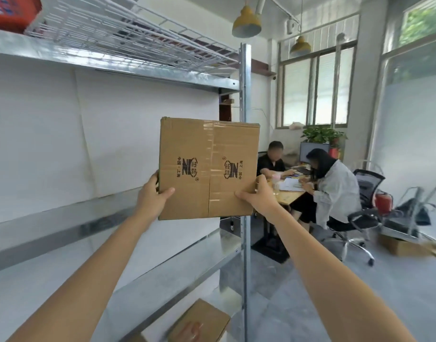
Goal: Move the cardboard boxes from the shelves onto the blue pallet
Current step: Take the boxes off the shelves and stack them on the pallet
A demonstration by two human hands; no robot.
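A taped brown cardboard box with black printed logos is held up in the air in front of the metal shelf unit. My left hand grips its lower left edge, thumb on the front face. My right hand grips its lower right corner, thumb on the front. A second cardboard box lies on a low shelf at the bottom of the view. The blue pallet is out of view.
The shelf boards near me are bare metal; a wire rack and a red crate sit on top. Two people sit at a desk to the right, with office chairs and an open box on the floor.
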